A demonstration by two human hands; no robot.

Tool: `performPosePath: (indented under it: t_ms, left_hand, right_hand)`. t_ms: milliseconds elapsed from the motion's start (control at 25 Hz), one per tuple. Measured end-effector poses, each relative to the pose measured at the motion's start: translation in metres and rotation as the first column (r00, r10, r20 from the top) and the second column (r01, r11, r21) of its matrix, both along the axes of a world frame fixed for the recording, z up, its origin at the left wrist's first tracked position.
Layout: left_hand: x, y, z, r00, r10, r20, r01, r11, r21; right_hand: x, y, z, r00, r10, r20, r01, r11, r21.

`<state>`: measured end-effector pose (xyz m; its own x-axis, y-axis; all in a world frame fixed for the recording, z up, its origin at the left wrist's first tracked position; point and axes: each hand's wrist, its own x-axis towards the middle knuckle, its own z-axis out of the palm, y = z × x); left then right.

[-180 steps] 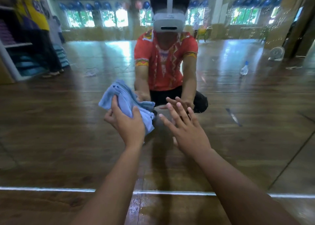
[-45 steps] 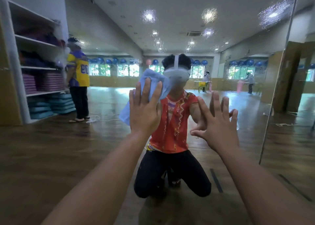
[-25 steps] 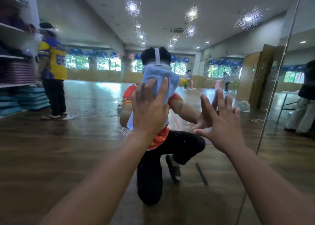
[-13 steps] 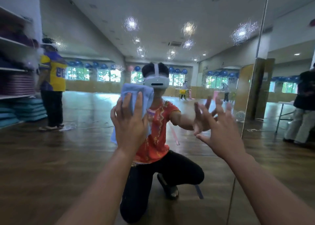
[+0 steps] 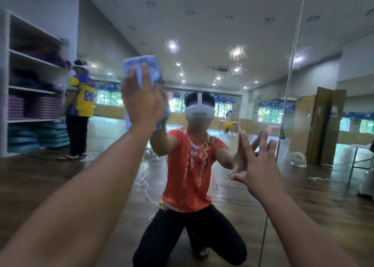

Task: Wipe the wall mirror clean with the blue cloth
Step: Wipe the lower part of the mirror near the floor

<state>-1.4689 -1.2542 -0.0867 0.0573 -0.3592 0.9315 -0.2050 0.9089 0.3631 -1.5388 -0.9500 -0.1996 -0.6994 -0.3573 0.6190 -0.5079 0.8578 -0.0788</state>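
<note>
Knelt close before the wall mirror (image 5: pixel 202 24), wide enough to fill the whole view and throw back the hall behind: wooden floor, shelves (image 5: pixel 30 88) of stacked mats at the left, a bystander (image 5: pixel 81 96) in a yellow shirt beside them. Met a second panel at a vertical seam (image 5: pixel 291 84) toward the right. Showed a streaky sparkle (image 5: pixel 236 52) around the reflected ceiling lights, probably spray or smears not yet wiped, so judged mid-task, with the upper glass in hand. Reached up and leftward with the left hand (image 5: pixel 141 102), fingers straight and close together, flattening the blue cloth (image 5: pixel 141 64) against the glass above the reflected head; held flat that way, presumably, to spread pressure over a broad patch. Left a corner of cloth hanging loose below the palm. Set the right hand (image 5: pixel 261 165) lower and to the right, holding nothing, fingers (image 5: pixel 243 145) apart, tips meeting their own reflection on the glass, most likely as a brace for the upward reach. Next stroke likely to call for a sweep rightward across the sparkle.
</note>
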Motion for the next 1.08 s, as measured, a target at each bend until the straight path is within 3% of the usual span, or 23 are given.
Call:
performPosePath:
  t_ms: [80, 200, 360, 480, 600, 720, 880, 1000, 1080]
  left_hand:
    - [-0.022, 0.046, 0.017, 0.998, 0.045, 0.04, -0.035, 0.974, -0.224]
    - [-0.042, 0.101, -0.024, 0.99, 0.025, 0.14, 0.049, 0.862, -0.504]
    - [-0.027, 0.074, -0.14, 0.956, -0.002, 0.293, 0.202, 0.73, -0.653]
    - [0.006, 0.002, -0.177, 0.952, 0.12, 0.281, 0.114, 0.715, -0.69]
    - [0.026, -0.041, -0.132, 0.964, 0.149, 0.222, -0.005, 0.84, -0.543]
    - [0.015, -0.016, -0.047, 0.99, 0.031, 0.136, 0.031, 0.903, -0.429]
    - [-0.024, 0.056, 0.033, 0.999, 0.009, 0.045, 0.019, 0.807, -0.59]
    - [-0.046, 0.085, 0.027, 0.997, 0.064, 0.046, -0.014, 0.719, -0.695]
    - [-0.051, 0.084, 0.02, 0.996, 0.038, 0.082, 0.027, 0.738, -0.674]
  right_hand:
    - [-0.001, 0.002, 0.001, 1.0, 0.014, 0.0, -0.014, 1.0, -0.008]
    - [0.0, 0.003, 0.002, 0.999, 0.016, -0.031, -0.016, 1.0, 0.015]
    - [-0.001, 0.005, 0.001, 0.998, 0.066, -0.007, -0.066, 0.996, -0.059]
    - [-0.004, 0.006, -0.002, 0.998, 0.057, -0.025, -0.058, 0.997, -0.053]
    - [-0.007, 0.004, -0.004, 0.998, 0.037, -0.054, -0.039, 0.998, -0.041]
    - [-0.008, 0.002, -0.005, 0.998, 0.012, -0.066, -0.013, 1.0, -0.023]
    - [-0.007, 0.001, -0.003, 0.999, 0.018, -0.044, -0.019, 0.999, -0.029]
    - [-0.005, 0.002, -0.001, 0.998, 0.001, -0.07, -0.001, 1.0, 0.005]
    - [-0.004, 0.003, -0.002, 0.995, -0.015, -0.103, 0.016, 1.0, 0.013]
